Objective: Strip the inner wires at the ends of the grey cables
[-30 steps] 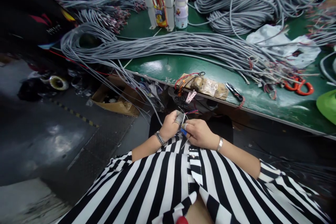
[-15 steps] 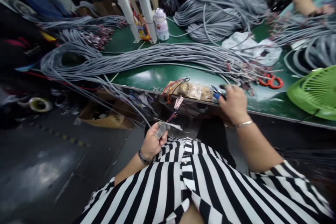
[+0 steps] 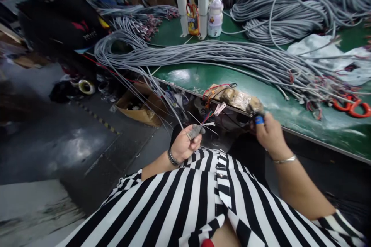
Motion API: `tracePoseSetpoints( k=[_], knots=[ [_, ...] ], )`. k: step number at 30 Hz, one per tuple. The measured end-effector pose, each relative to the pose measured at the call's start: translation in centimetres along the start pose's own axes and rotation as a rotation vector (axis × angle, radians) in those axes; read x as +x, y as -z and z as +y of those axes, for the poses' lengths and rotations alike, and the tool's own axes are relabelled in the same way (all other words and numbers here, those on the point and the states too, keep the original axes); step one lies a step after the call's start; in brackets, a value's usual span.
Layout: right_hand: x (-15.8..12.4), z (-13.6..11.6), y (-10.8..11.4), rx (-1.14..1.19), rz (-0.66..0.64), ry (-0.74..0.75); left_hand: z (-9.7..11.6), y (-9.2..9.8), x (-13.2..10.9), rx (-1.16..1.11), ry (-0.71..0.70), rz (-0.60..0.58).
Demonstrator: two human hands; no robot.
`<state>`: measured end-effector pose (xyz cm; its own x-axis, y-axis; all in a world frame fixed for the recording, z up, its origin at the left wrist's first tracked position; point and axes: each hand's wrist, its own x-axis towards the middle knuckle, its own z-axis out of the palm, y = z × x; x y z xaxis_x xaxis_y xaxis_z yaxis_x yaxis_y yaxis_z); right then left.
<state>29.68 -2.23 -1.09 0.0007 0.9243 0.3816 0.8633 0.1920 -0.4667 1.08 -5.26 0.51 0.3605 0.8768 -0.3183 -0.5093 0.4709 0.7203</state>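
Note:
My left hand, with a grey cover on its thumb, is closed around the end of a grey cable. Thin coloured wires and white strands stick out past the thumb. In my right hand is a pair of blue-handled pliers, held at the table's front edge; its jaws are blurred and partly dark. Just left of the pliers lies a taped wooden block with wires at its left end. A pale pink clip hangs below it, near the coloured wires.
A long bundle of grey cables runs across the green table. Orange-handled scissors lie at the right. Behind stand a lilac bottle and a large cable coil. A cardboard box sits below the table.
My right hand has picked the pliers up from the table and drawn them toward me. My left hand keeps its hold on the cable. The view has swung to the left.

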Motion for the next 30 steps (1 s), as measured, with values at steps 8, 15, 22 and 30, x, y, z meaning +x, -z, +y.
tracePoseSetpoints(
  k=[8, 15, 22, 30],
  knots=[
    [-2.7, -5.3, -1.5, 0.136, -0.226, 0.325, -0.3, -0.6, 0.1, 0.093, 0.108, -0.047],
    [-2.2, -5.8, -1.9, -0.04, -0.167, 0.487, -0.6, -1.1, 0.0, 0.179, 0.132, -0.03],
    [-2.2, -6.6, -2.5, -0.01, -0.232, 0.455, -0.7, -0.9, -0.2, 0.185, 0.129, -0.015],
    [-2.2, -6.4, -2.7, 0.645, -0.227, -0.06, -0.3, -0.4, 0.0, 0.095, 0.041, 0.007]
  ],
)
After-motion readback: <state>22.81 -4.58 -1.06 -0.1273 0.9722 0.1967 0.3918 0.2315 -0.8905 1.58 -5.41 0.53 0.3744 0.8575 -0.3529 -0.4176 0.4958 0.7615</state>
